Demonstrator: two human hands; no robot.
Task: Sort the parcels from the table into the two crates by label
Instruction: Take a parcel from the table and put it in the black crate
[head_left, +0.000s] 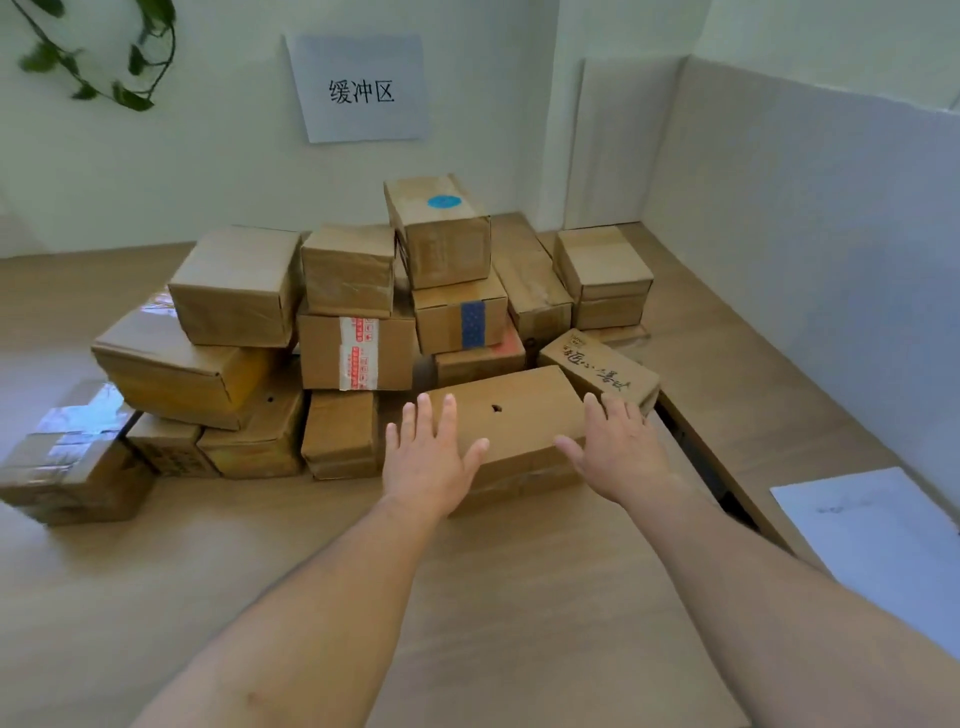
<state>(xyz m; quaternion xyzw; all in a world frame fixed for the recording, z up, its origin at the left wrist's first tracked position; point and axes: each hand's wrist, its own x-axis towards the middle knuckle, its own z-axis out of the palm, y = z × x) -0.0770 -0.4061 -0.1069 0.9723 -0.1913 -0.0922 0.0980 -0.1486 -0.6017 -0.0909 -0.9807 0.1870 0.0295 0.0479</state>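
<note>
Reaching forward, both hands flank a long cardboard parcel (511, 415) at centre frame, on the wooden worktop (260, 561). Left hand (428, 457): grip fully open, fingers spread, palm over the parcel's near-left corner; contact cannot be confirmed. Right hand (615, 449): grip open, fingers splayed at the parcel's right end, nothing held. Behind stands the parcel stack; its top box bears a blue round sticker (444, 201).

Lower boxes (340, 434) of the pile partly hidden behind the front ones; printing on the red-and-white tape (358, 353) illegible; white sheet (878, 540) cropped at right edge.
</note>
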